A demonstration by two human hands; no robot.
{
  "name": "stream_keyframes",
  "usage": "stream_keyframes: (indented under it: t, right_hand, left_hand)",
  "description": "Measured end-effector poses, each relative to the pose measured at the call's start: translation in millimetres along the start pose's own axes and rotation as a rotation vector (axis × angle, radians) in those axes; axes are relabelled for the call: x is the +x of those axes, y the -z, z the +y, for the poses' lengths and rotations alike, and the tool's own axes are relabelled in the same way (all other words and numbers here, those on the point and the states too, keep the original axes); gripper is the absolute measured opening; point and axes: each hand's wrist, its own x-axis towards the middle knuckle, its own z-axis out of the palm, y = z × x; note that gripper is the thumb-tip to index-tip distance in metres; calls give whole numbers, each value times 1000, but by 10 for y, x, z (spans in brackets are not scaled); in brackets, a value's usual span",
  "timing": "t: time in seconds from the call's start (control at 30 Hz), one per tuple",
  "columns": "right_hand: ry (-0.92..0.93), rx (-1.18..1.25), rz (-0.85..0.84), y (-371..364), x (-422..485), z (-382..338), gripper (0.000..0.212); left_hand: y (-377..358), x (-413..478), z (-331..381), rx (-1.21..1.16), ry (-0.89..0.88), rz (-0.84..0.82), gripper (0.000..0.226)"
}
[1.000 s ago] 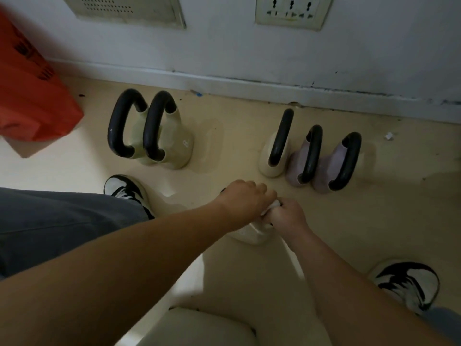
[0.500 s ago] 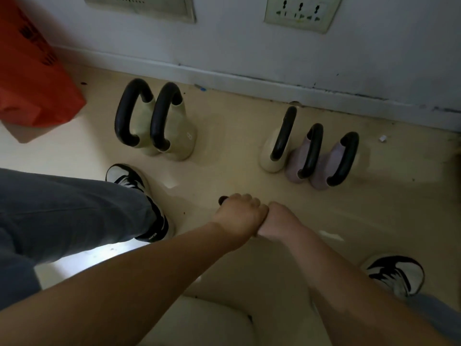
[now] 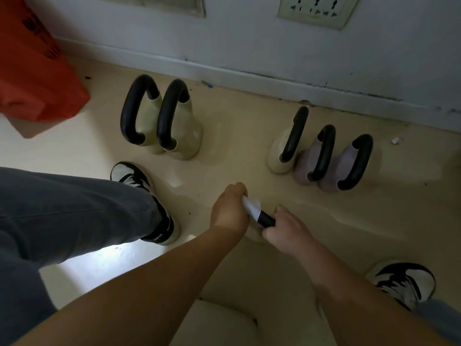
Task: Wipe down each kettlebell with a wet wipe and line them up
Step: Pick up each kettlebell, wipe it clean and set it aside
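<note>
Slippage is our worry: with our left hand [image 3: 230, 211] pinching the wet wipe [image 3: 251, 207] round the black handle [image 3: 265, 219] and right-hand fingers [image 3: 284, 222] curled on it, the kettlebell, low on the floor [image 3: 237, 136], could twist and tip.

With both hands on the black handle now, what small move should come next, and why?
Probably slide the left hand, which presses the white wipe around the black handle, further along toward the right hand. A bare stretch of handle shows between the hands, so it likely needs wiping; the right hand seems to steady the kettlebell.
</note>
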Motion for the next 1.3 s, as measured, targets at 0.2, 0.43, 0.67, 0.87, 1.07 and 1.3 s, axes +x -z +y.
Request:
stream_keyframes:
  t: [0.2,0.43,0.67,0.87,1.07,1.3]
  right_hand:
    - [47,-17,5,-52,-28,-34,52]
    - [14,-24,11,-23,-36,-40,34]
    - [44,-21,59,-42,-69,-32,34]
    - [59,-15,50,-38,-64,-28,33]
    - [16,29,47,-46,-1,-3,27]
    - [47,1,45,-94,12,36,31]
  left_hand:
    - [55,-186,226,666,-684,-126,29]
    - [476,139,-700,495,-531,-225,39]
    - [452,101,-726,-106,287,-141,34]
    - [215,-149,-164,-373,203,-205,71]
    - [170,-40,64,-22,-39,-202,44]
    - [291,232,-97,285,-226,-312,24]
